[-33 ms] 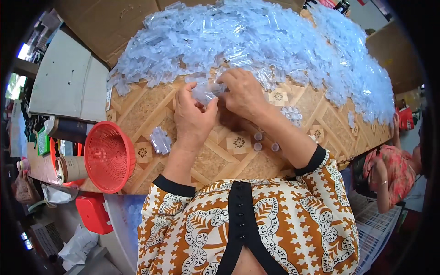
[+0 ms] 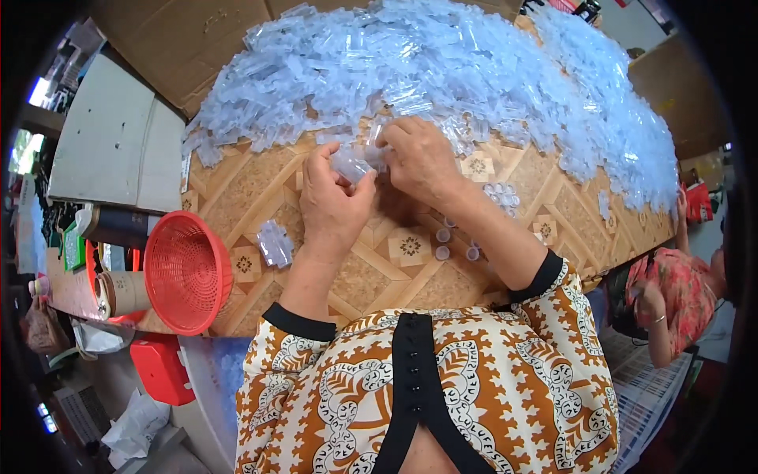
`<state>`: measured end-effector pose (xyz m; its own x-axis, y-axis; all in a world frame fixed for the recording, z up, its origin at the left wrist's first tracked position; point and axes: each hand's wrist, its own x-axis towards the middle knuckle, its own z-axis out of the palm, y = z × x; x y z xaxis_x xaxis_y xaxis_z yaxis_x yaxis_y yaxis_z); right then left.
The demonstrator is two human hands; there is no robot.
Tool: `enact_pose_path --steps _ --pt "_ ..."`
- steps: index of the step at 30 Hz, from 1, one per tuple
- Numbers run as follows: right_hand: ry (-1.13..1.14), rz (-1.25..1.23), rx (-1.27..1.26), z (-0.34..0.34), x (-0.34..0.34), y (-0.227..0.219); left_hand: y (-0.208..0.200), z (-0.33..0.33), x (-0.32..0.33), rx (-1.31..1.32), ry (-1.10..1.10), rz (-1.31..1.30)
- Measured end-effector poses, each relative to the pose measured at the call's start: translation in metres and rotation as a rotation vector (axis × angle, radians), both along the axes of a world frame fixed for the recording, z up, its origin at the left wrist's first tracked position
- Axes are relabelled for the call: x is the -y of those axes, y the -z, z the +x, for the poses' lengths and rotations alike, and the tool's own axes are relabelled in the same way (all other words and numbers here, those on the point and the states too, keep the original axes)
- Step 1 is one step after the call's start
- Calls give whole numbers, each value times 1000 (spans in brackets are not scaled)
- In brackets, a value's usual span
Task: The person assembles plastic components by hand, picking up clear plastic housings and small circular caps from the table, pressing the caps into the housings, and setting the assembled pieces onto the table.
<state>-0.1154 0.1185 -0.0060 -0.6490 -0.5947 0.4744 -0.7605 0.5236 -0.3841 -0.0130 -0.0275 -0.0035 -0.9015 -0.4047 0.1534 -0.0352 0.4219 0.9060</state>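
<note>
Between the thumb and fingers of my left hand is a small bunch of clear plastic tubes. My right hand has its fingers closed at the right end of this bunch; its fingertips are partly hidden, so what exactly they pinch does not show. Both hands are over the patterned tabletop, just in front of a large heap of clear plastic tubes. Left of my left wrist lies a small stack of clear tubes. Several small round caps lie beside my right forearm, and more round caps beyond it.
A red plastic basket stands tilted at the table's left edge, with a brown cylindrical container beside it. A white board and a cardboard box border the heap. Far right, a co-worker in a red patterned top is at the table.
My right hand's fingers have shifted very slightly at the bunch of tubes. The co-worker's hand at the right has moved a little. Otherwise the scene looks the same.
</note>
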Motion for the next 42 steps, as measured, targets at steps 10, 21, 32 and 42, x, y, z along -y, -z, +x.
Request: enact_pose_path --steps 10,21,32,42 --pt "-3 91 -29 14 0 -5 5 -3 -4 90 12 186" --pt "88 -192 338 20 -1 -7 0 -1 -3 -13 175 563" --pt "-401 -518 1042 8 -17 -27 -17 3 3 -181 273 954" --pt "-421 -278 505 8 -27 -49 -25 9 6 -171 391 1047"
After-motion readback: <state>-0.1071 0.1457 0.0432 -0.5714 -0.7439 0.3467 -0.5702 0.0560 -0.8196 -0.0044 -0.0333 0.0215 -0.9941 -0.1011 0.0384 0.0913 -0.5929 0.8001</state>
